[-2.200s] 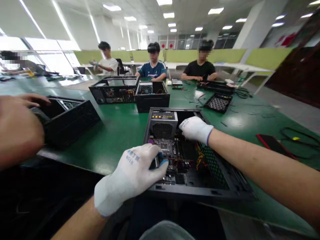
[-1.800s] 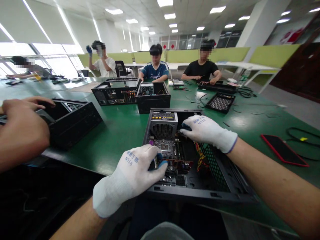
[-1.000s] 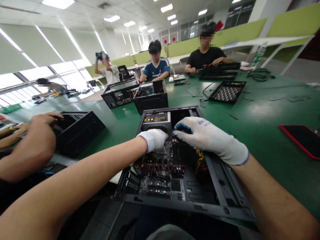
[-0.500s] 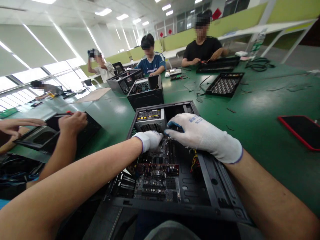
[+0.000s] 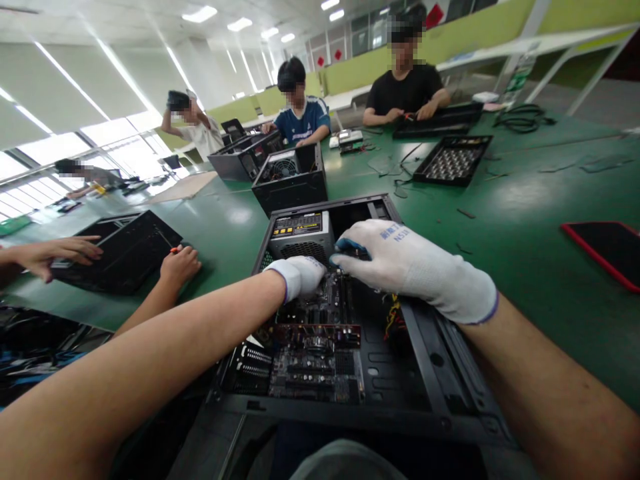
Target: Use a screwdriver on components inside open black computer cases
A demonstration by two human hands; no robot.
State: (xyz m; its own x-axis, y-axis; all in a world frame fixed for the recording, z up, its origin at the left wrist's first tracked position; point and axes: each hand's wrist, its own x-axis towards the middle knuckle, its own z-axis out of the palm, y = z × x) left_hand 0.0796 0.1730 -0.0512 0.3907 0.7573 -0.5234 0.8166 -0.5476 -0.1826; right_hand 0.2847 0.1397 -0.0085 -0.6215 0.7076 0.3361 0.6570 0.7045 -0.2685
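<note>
An open computer case [image 5: 350, 410] is set across the lower middle of the frame, on a green table [image 5: 230, 217]; inside it, a grey power supply [image 5: 305, 248] is fitted at the upper left corner, a circuit board [image 5: 305, 370] is laid below, and a reddish card [image 5: 300, 330] is stood across the board. The left hand [image 5: 303, 277], gloved in white, is reached in just below the power supply; its fingertips are turned away and hidden, so whether anything is pinched cannot be told. The right hand [image 5: 395, 257], gloved likewise, is held over the case beside the power supply, fingers curled towards the thumb with a gap left between; whether anything is gripped at the tips cannot be told. Yellow and red wires [image 5: 393, 317] are bunched below the right wrist; at the left of the frame, another dark case [image 5: 130, 263] is worked at by a co-worker's bare hands [image 5: 181, 265]; at the right edge, a red-edged black slab [image 5: 607, 253] is laid flat; a shallow black tray [image 5: 453, 160] is placed at the upper right.
</note>
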